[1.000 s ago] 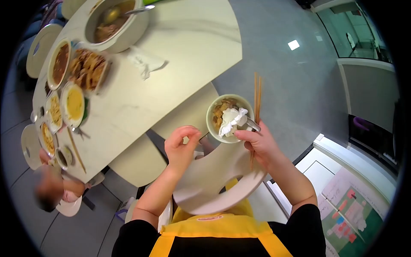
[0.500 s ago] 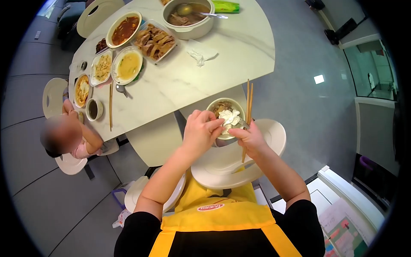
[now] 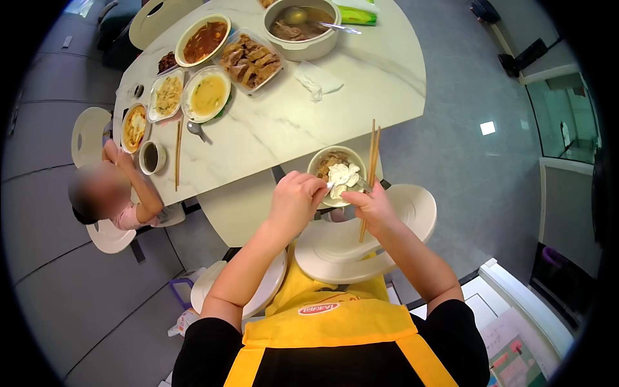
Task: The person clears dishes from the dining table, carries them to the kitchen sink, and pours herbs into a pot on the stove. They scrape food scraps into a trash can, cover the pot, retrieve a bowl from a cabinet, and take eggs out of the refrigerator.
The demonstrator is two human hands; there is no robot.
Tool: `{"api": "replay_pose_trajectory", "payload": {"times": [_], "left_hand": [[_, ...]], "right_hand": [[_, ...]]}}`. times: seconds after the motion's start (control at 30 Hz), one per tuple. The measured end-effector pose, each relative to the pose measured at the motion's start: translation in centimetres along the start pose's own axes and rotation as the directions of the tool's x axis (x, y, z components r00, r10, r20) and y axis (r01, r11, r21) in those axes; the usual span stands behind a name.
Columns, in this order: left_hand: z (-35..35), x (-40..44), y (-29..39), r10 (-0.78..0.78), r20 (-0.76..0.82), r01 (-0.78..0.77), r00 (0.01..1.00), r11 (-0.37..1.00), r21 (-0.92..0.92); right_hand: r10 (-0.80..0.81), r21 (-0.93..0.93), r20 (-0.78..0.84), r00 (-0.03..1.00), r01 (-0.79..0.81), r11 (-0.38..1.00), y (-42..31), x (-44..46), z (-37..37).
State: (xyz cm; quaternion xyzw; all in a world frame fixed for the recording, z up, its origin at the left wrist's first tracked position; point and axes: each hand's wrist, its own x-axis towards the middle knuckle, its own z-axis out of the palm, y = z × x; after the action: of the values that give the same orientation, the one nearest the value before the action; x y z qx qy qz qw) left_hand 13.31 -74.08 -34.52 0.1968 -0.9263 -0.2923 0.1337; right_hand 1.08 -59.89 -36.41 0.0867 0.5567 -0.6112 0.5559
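Note:
A round pale bowl (image 3: 340, 150) is held in front of me, with brown food scraps (image 3: 332, 159) and crumpled white tissue (image 3: 343, 175) in it. My left hand (image 3: 298, 198) is closed at the bowl's left side, its fingertips pinching a bit of the tissue. With my right hand (image 3: 375, 208) I grip the bowl's right rim, thumb over the edge. A pair of wooden chopsticks (image 3: 374, 155) stands upright in that same hand. A grey, spoon-like handle (image 3: 364, 186) lies by the right thumb, mostly hidden.
White chairs (image 3: 412, 213) stand between me and the marble-look table (image 3: 258, 145). On the table are a large soup pot (image 3: 303, 48), a tray of meat pieces (image 3: 251, 61), several dishes and a tissue (image 3: 319, 80). Another person (image 3: 145, 200) sits at the left.
My left fingers have drawn back slightly to the left from the tissue, keeping a bit of it pinched. The view has shifted, so the table appears a little further right.

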Motion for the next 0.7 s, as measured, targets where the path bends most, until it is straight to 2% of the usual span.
{"api": "replay_pose_trajectory", "payload": {"times": [0.1,0.13,0.17,0.23,0.27,0.33,0.37,0.4,0.47,0.57,0.63,0.7], "left_hand": [[-0.3,0.4,-0.5,-0.089,-0.019,0.088,0.996,0.995,-0.05],[0.0,0.4,-1.1,-0.07,-0.074,0.058,0.995,0.986,-0.158],[0.0,0.3,-1.5,-0.108,-0.039,0.093,0.993,0.958,-0.271],[-0.9,0.3,-1.8,-0.288,0.045,0.265,0.957,0.795,-0.545],[-0.9,0.3,-2.8,-0.3,0.029,0.267,0.953,0.795,-0.545],[-0.5,0.4,-6.4,-0.579,0.122,0.411,0.806,0.4,-0.819],[-0.3,1.1,-8.5,-0.677,0.105,0.406,0.729,0.304,-0.861],[-0.2,2.2,-11.0,-0.763,0.097,0.385,0.639,0.208,-0.899],[1.2,3.9,-17.6,-0.858,0.085,0.238,0.507,0.045,-0.97],[1.8,7.0,-25.0,-0.874,0.035,0.134,0.485,0.035,-0.99],[1.0,9.1,-26.7,-0.94,0.055,-0.067,0.337,-0.082,-0.994],[0.6,10.3,-27.7,-0.953,0.047,-0.109,0.298,-0.083,-0.991]], "right_hand": [[-0.009,0.004,0.018,1.0,0.009,1.0,-0.1,0.7,0.2],[0.012,-0.021,0.023,1.0,-0.011,1.0,-0.3,0.8,0.3],[0.01,-0.034,0.047,0.999,-0.009,0.999,-0.5,0.9,0.5],[0.034,-0.001,0.007,0.999,-0.034,0.999,-1.1,1.3,0.8],[0.02,-0.011,0.05,0.999,-0.019,1.0,-0.8,2.1,0.1],[0.02,-0.03,0.061,0.998,-0.018,0.999,-1.0,2.9,-0.6],[0.016,-0.034,0.058,0.998,-0.014,0.999,-1.2,3.3,-0.6],[0.006,-0.024,0.064,0.998,-0.004,1.0,-2.0,3.2,-0.1],[0.001,-0.049,0.054,0.999,0.001,0.999,-2.4,3.5,-0.1],[-0.004,-0.075,0.04,0.999,0.007,0.997,-3.3,3.8,0.5],[0.019,-0.092,0.045,0.999,-0.015,0.996,-3.9,4.0,0.7],[-0.004,-0.106,0.027,1.0,0.007,0.994,-4.1,3.9,1.2]]}}
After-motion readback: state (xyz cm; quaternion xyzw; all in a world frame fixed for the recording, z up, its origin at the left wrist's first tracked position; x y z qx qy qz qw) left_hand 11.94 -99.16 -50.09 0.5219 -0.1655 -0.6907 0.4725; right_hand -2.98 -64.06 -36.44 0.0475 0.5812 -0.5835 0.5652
